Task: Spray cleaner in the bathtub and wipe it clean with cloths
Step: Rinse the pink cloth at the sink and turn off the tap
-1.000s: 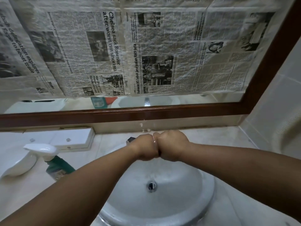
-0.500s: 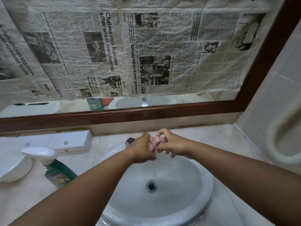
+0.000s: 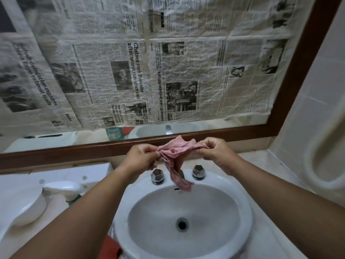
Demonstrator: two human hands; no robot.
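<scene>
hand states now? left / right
Left hand: closed, pinching one end of the pink cloth.
Right hand: closed, pinching the cloth's other end, above the sink.

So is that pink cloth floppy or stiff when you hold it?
Probably floppy: the cloth sags between the left hand and right hand, its tail dangling over the sink. Likely light, since fingertip pinches hold it.

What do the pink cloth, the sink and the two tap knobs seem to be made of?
The cloth looks like thin woven fabric, perhaps cotton: it crumples and hangs limp. The sink is probably glazed ceramic: white, smooth, with a soft gloss. The knobs seem to be chromed metal: their faceted faces shine like mirrors.
</scene>
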